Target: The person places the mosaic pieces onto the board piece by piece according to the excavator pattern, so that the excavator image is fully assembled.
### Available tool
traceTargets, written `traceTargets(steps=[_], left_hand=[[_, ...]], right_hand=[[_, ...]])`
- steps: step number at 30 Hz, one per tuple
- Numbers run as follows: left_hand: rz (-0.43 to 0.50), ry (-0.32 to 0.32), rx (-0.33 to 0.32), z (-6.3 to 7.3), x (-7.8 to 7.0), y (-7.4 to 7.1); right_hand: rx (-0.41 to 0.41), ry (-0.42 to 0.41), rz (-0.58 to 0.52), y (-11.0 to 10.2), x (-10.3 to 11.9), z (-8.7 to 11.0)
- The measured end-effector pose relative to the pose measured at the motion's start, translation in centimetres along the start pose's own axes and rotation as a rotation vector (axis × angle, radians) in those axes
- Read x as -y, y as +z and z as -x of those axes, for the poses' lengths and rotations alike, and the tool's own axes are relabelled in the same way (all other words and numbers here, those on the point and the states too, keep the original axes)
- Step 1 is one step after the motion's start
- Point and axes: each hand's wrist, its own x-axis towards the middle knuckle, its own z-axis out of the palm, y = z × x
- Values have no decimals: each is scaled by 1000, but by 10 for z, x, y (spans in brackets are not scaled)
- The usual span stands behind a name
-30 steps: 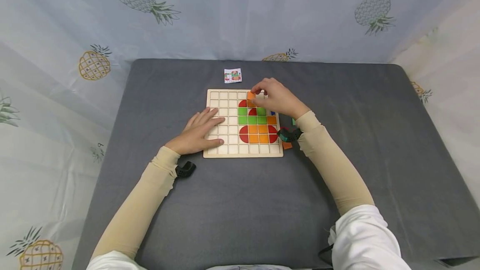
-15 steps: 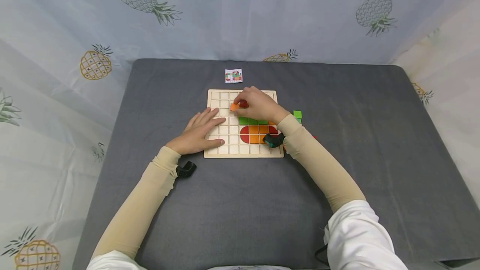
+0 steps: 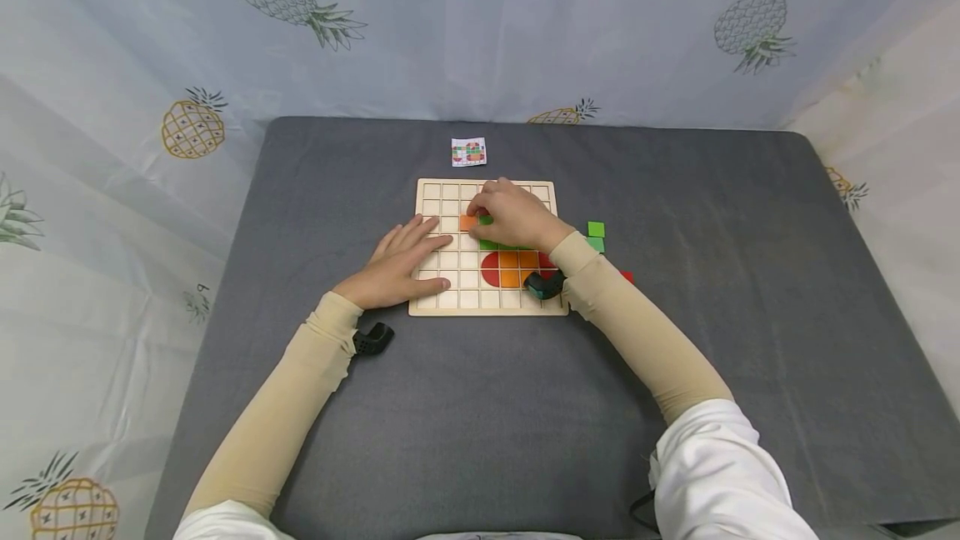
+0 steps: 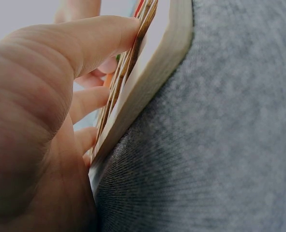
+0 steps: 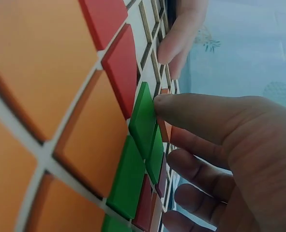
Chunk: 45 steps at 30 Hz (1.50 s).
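Note:
A light wooden grid board (image 3: 450, 301) lies on the grey table. My left hand (image 3: 393, 267) rests flat on the board's left edge with its fingers spread; in the left wrist view its thumb (image 4: 99, 41) lies along the board's rim. Over the upper middle of the grid, my right hand (image 3: 517, 215) pinches an orange square tile (image 3: 468, 223) by its edges, low in a grid cell. Green tiles (image 5: 143, 118) sit beside that tile in the right wrist view. Further orange tiles (image 3: 508, 277) and red rounded tiles (image 3: 490, 270) fill cells nearer me; the right hand and wrist cover part of them.
Loose green tiles (image 3: 596, 229) lie right of the board, with a red piece (image 3: 627, 277) partly under the right forearm. A small printed pattern card (image 3: 468, 152) lies beyond the board. A pineapple-print curtain (image 3: 465, 32) hangs behind the table (image 3: 465, 407).
My right hand has come left and toward me over the grid with the orange tile, which has dropped one row nearer since half a second ago. The left hand stays in place.

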Motion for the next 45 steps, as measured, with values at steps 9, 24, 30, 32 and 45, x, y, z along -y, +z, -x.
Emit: traceTargets(steps=[9, 24, 30, 32, 45], left_hand=[[3, -1, -1, 0, 0, 0], [-5, 4, -10, 0, -1, 0], [-6, 3, -10, 0, 1, 1], [-3, 1, -10, 1, 1, 1], [-6, 4, -7, 0, 1, 1]], right_hand=[[-10, -14, 16, 0, 0, 1], [-73, -25, 19, -3, -8, 11], [-73, -22, 20, -2, -7, 11], [-77, -29, 13, -2, -6, 10], [-52, -103, 1, -2, -1, 11]])
